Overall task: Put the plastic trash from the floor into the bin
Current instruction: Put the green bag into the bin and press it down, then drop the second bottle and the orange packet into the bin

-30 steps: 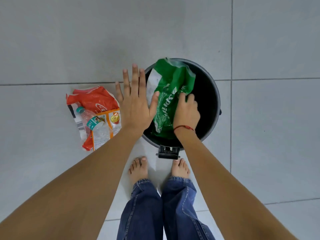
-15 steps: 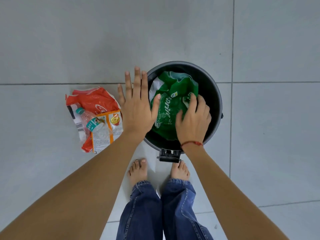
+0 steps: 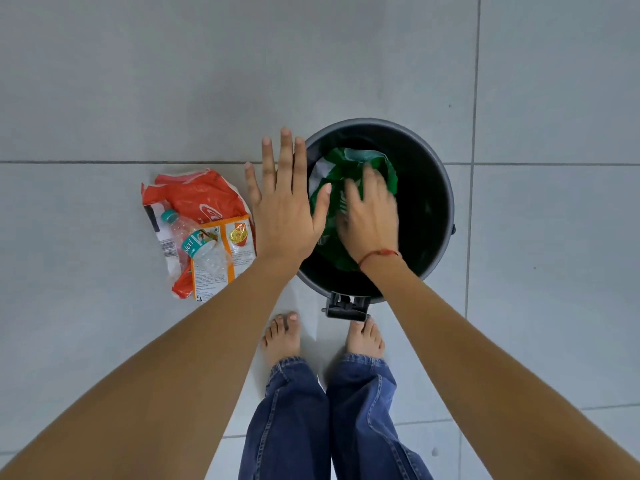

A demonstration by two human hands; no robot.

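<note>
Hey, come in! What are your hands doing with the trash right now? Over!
Right hand pressing green bag into bin. Left hand open, empty. Wrappers and bottle on floor. Nothing blocking.

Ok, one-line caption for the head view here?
Right hand presses a crumpled green plastic bag into the round black bin; open left hand hovers beside it.

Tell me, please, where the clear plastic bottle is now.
In the head view, the clear plastic bottle lies on the floor tiles, left of the bin, on top of the red wrapper and the orange packet.
</note>
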